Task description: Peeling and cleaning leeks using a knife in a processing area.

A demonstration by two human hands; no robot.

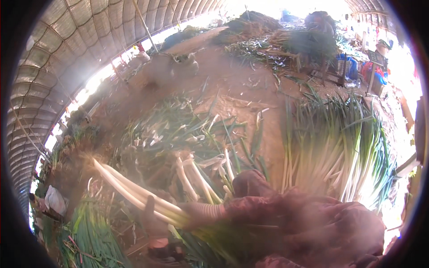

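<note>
From the right, my right arm in a dark red sleeve [308, 219] reaches across, ending in a ribbed cuff [208, 211]. My right hand [167, 196] is closed around a small bunch of long green onions [129, 190]. Their white stalks and shaggy roots point to the upper left, and the green leaves run under my sleeve. A dark, blurred shape with a pinkish patch [157, 242] lies below the stalks; I cannot tell whether it is my left hand. More white-stalked onions [196, 176] lie on the ground just beyond my right hand.
At the right lies a broad row of green onions [344, 152], with another leafy bundle [91, 236] at the lower left. Loose leaves [156, 129] litter the brown ground ahead. Farther back are a big leafy heap [308, 42] and wooden posts. A curved tunnel roof [85, 27] arches over the left.
</note>
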